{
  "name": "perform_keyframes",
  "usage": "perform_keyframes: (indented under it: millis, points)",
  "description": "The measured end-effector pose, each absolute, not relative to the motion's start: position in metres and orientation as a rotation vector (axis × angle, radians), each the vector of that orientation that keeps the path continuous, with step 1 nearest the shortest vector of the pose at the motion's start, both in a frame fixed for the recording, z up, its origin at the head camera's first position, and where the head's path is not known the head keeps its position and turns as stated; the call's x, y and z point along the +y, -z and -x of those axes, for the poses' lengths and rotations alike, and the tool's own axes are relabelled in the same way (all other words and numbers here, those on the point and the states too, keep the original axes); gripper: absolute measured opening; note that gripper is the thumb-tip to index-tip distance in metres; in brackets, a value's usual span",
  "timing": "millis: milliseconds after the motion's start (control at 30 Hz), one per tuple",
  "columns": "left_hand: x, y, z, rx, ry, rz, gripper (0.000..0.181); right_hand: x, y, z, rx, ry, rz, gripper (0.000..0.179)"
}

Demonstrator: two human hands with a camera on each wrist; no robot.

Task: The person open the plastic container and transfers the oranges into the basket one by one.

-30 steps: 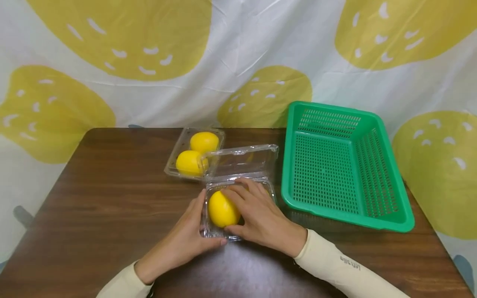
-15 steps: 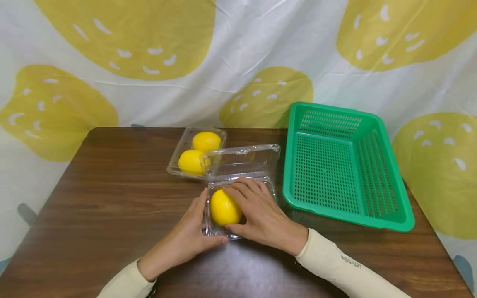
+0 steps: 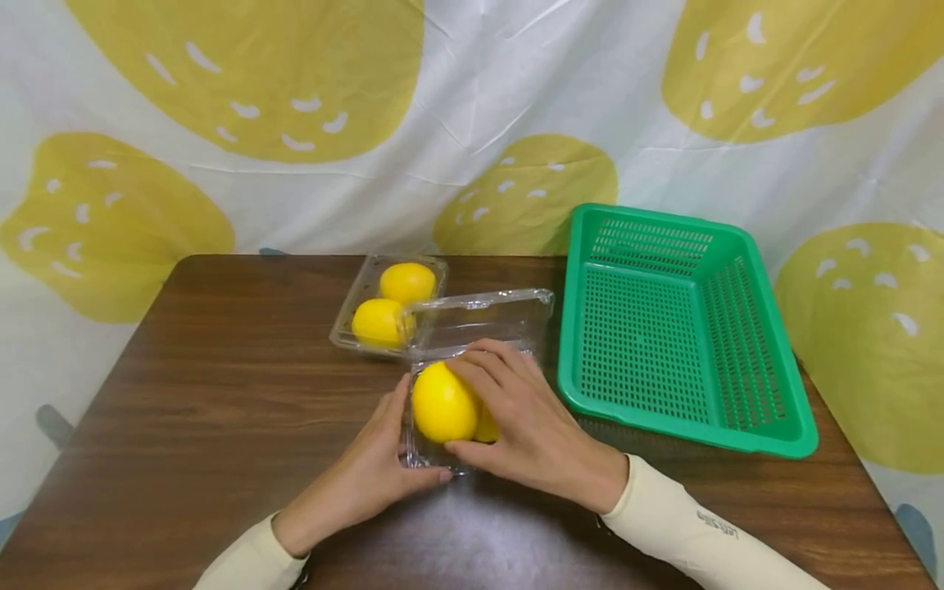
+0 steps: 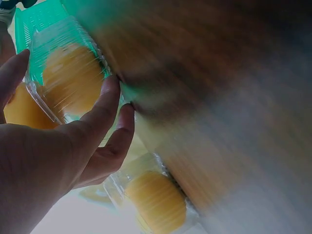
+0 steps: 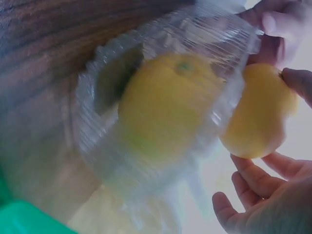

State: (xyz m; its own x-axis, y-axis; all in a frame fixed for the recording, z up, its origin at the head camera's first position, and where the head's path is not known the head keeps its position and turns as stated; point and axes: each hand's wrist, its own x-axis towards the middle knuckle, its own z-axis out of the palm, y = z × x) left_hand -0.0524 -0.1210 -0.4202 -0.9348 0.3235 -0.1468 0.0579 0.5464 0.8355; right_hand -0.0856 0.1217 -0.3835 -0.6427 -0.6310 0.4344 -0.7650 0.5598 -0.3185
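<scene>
My right hand (image 3: 527, 430) grips a yellow lemon (image 3: 442, 403) between thumb and fingers, above the near clear plastic clamshell (image 3: 426, 460). A second lemon (image 3: 487, 427) shows below the held one, partly hidden by my right hand. In the right wrist view, that lower lemon (image 5: 165, 107) sits inside the clear tray, while the held lemon (image 5: 258, 114) is out past its rim. My left hand (image 3: 369, 471) rests against the clamshell's left side, with the fingers fairly straight along the wall and the thumb along the front edge. The lid (image 3: 479, 328) stands raised at the back.
Behind and to the left, another clear clamshell (image 3: 345, 319) contains two lemons (image 3: 407, 283); the raised lid overlaps it in the head view. A green slotted basket (image 3: 642, 336) stands on the right of the brown table (image 3: 243, 393). A patterned cloth (image 3: 487, 82) hangs behind.
The right hand has lifted the lemon slightly up from the near clamshell, uncovering more of the second lemon. The left hand has stayed at the clamshell's side.
</scene>
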Motion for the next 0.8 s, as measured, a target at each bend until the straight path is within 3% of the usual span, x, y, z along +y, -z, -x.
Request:
perform_keyframes:
  millis: [800]
  points:
    - [-0.12, 0.419, 0.051, 2.494, -1.364, -0.267, 0.134, 0.19, 0.33, 0.066, -2.513, -0.688, -1.039, 0.087]
